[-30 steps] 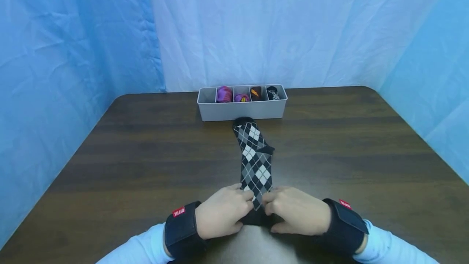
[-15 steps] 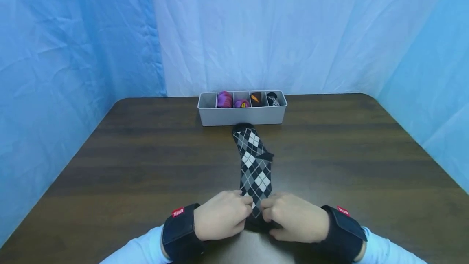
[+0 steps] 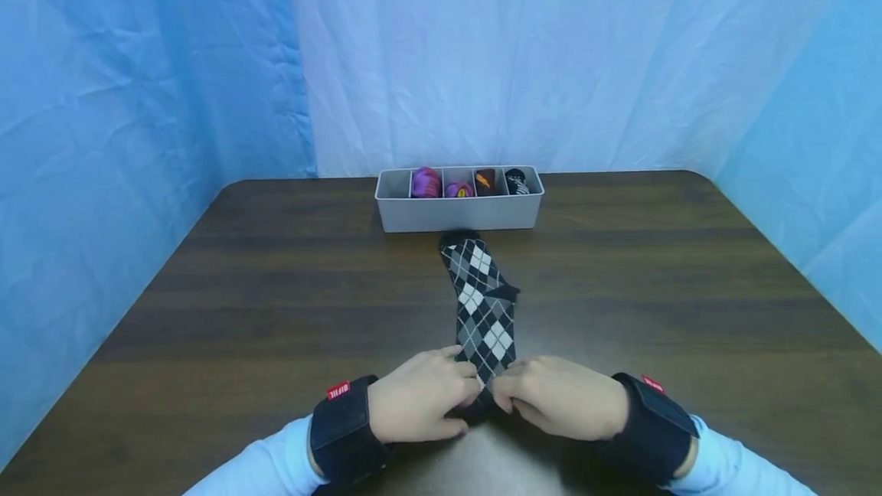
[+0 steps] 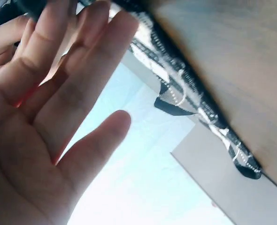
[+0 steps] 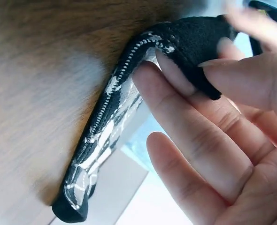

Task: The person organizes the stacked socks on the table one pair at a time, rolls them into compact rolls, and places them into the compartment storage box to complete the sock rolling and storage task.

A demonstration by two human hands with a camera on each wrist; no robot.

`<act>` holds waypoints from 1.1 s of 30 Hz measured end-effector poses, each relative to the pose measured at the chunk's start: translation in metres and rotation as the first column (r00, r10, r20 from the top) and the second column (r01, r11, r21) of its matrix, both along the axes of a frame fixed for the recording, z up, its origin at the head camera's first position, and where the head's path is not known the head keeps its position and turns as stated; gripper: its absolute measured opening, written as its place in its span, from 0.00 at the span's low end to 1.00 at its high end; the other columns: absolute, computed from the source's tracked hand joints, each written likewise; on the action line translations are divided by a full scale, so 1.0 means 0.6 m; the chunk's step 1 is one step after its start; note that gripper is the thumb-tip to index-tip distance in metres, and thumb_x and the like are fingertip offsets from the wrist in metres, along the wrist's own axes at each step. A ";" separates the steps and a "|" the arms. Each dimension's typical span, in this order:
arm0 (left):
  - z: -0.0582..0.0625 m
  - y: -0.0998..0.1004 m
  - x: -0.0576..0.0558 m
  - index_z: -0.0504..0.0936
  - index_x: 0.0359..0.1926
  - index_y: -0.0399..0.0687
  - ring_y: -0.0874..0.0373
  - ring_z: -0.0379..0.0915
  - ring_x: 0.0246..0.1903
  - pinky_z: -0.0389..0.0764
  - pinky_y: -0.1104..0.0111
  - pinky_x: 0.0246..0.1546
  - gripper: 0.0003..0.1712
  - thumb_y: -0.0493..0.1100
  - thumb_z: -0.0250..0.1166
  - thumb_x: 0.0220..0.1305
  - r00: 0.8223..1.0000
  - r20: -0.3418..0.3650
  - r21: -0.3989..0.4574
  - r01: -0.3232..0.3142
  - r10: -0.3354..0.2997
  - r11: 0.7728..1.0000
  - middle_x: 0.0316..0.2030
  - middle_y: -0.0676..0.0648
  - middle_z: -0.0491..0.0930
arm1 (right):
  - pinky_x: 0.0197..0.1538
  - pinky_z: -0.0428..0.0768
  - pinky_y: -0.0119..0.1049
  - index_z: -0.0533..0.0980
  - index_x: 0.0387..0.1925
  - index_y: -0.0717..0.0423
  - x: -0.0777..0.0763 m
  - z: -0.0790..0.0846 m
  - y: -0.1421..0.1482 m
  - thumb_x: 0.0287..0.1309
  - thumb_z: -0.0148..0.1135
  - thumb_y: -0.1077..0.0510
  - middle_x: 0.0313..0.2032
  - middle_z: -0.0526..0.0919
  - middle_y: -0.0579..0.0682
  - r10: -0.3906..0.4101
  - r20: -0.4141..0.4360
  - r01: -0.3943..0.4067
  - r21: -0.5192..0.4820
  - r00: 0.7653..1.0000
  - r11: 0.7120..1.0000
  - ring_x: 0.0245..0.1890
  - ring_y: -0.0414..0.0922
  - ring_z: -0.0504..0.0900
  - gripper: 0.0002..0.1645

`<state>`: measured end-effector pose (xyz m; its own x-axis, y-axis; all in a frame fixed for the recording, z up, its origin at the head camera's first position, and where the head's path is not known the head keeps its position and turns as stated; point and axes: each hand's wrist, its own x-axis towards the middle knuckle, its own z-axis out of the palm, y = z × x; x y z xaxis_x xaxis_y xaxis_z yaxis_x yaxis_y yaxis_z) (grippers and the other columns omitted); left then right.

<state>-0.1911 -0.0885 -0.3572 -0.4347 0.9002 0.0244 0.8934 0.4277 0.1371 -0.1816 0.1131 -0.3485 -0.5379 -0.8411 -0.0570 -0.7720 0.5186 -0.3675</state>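
Note:
In the head view an argyle sock [image 3: 485,320] in black, grey and white lies lengthwise on the table, its black toe toward a divided box. My right hand [image 3: 561,396] pinches the black cuff [image 5: 199,51] between thumb and fingers, raising it off the table in the right wrist view. On the cuff's other side, my left hand [image 3: 422,396] has its fingers and thumb around the cuff edge. In the left wrist view its ring and little fingers [image 4: 101,145] stretch out free, and the held cuff is mostly hidden behind the other fingers.
Beyond the toe stands a grey divided box [image 3: 458,214]. Its compartments hold a purple rolled sock [image 3: 426,183], a smaller purple one [image 3: 458,190], a brown one [image 3: 485,182] and a black-and-white one [image 3: 517,182]; the leftmost has none. Blue sheeting [image 3: 482,60] surrounds the brown table [image 3: 276,312].
The cuff's near edge has lifted and folded away from me. My left thumb has spread from its fingers, while the right hand's fingers have closed more tightly. The box stays put.

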 end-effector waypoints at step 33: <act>-0.017 0.005 -0.031 0.78 0.32 0.53 0.69 0.68 0.25 0.69 0.76 0.32 0.09 0.43 0.65 0.45 0.995 0.061 0.092 -0.080 0.074 0.993 0.26 0.57 0.77 | 0.31 0.69 0.24 0.73 0.30 0.48 -0.003 -0.003 -0.005 0.39 0.65 0.53 0.27 0.72 0.39 -0.133 -0.130 0.149 0.127 0.983 0.981 0.24 0.31 0.66 0.12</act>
